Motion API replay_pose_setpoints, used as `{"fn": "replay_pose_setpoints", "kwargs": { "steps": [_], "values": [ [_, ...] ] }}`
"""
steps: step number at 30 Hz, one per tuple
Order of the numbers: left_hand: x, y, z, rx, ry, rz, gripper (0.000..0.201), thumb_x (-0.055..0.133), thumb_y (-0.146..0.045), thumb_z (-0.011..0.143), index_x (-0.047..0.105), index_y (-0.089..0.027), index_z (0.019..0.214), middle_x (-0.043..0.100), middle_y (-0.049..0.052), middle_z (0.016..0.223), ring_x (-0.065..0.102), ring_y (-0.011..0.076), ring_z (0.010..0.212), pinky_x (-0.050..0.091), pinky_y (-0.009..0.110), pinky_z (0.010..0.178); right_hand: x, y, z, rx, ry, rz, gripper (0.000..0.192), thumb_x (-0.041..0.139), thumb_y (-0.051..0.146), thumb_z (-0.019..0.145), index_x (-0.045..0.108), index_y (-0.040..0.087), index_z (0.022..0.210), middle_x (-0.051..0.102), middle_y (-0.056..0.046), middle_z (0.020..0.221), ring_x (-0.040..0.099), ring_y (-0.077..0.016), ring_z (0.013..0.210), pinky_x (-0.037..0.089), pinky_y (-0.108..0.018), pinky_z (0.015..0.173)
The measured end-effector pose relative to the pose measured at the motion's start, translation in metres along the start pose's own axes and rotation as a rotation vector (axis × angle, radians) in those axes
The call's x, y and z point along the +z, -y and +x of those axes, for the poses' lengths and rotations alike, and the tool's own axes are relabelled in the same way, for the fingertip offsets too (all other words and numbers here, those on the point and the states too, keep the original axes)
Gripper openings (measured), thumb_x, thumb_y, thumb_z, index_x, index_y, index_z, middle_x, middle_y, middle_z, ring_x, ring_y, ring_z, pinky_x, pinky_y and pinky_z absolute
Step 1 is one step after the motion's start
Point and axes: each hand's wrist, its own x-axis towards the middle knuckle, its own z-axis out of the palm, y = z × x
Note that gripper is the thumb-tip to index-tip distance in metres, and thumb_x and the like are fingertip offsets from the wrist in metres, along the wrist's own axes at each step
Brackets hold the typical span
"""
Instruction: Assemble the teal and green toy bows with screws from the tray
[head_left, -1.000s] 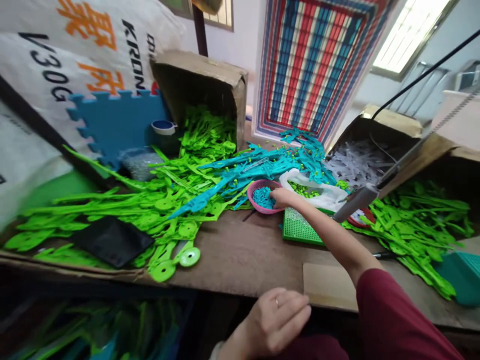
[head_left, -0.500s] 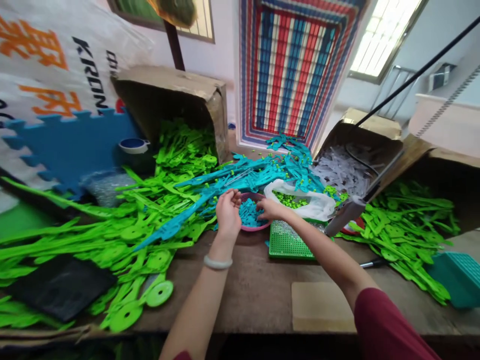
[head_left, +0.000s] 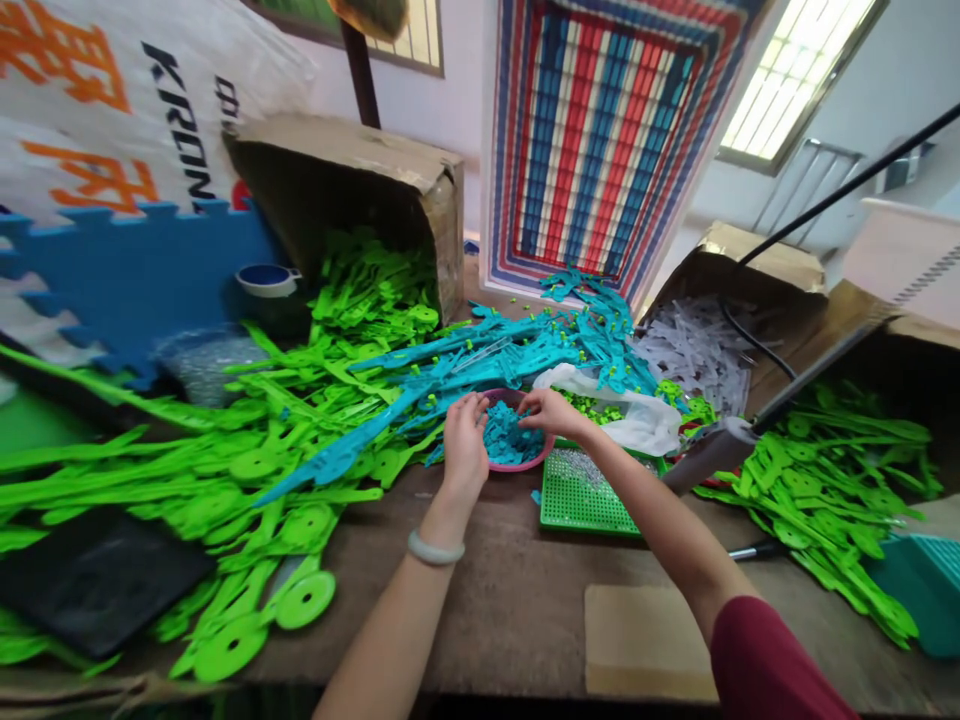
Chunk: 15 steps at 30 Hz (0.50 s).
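A round pink bowl of small teal pieces sits mouth-up on the wooden bench, just left of one green pegboard; being round, it has no long axis. Her left hand cups its near-left rim, fingers loosely curled. Her right hand reaches into the pieces, fingertips bunched; whether they pinch any, I cannot tell.

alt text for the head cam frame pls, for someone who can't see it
Both hands, left hand and right hand, reach into a pink bowl of small teal pieces on a wooden table. Heaps of green plastic parts and teal strips surround it; a green pegboard lies just right.
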Motion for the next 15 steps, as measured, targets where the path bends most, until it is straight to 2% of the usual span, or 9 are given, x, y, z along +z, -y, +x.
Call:
{"fn": "replay_pose_setpoints", "kwargs": {
  "steps": [3,6,10,15],
  "values": [
    [-0.001,0.002,-0.002,-0.095,0.016,-0.02,0.007,0.06,-0.021,0.093,0.066,-0.023,0.091,0.072,0.003,0.107,0.067,0.0142,0.109,0.047,0.028,0.099,0.001,0.002,-0.002,0.015,-0.039,0.157,0.019,0.077,0.03,0.076,0.07,0.014,0.083,0.064,0.002,0.065,0.06,-0.0135,0.06,0.05,-0.026,0.061],
    [0.001,0.003,-0.003,-0.236,0.073,-0.055,0.014,0.054,-0.028,0.098,0.067,-0.022,0.095,0.072,0.006,0.104,0.069,0.0166,0.097,0.053,0.032,0.092,0.003,0.013,-0.005,0.0,-0.049,0.281,0.027,0.076,0.038,0.077,0.07,0.015,0.089,0.068,0.0,0.07,0.063,-0.0136,0.062,0.053,-0.027,0.062],
    [0.005,0.002,-0.005,-0.364,0.181,-0.15,0.027,0.046,-0.033,0.102,0.068,-0.019,0.094,0.072,0.006,0.09,0.069,0.018,0.079,0.058,0.034,0.079,0.008,0.03,-0.008,-0.038,0.012,0.343,0.02,0.075,0.026,0.075,0.073,0.016,0.092,0.073,-0.002,0.077,0.069,-0.0169,0.071,0.057,-0.028,0.065],
    [0.01,-0.001,-0.009,-0.433,0.256,-0.243,0.036,0.035,-0.027,0.104,0.068,-0.017,0.093,0.074,0.009,0.09,0.072,0.0191,0.086,0.059,0.034,0.083,0.006,0.036,-0.009,-0.051,-0.09,0.27,0.021,0.066,0.012,0.079,0.07,0.015,0.099,0.073,-0.005,0.089,0.071,-0.0181,0.085,0.058,-0.031,0.079]
  ]
}}
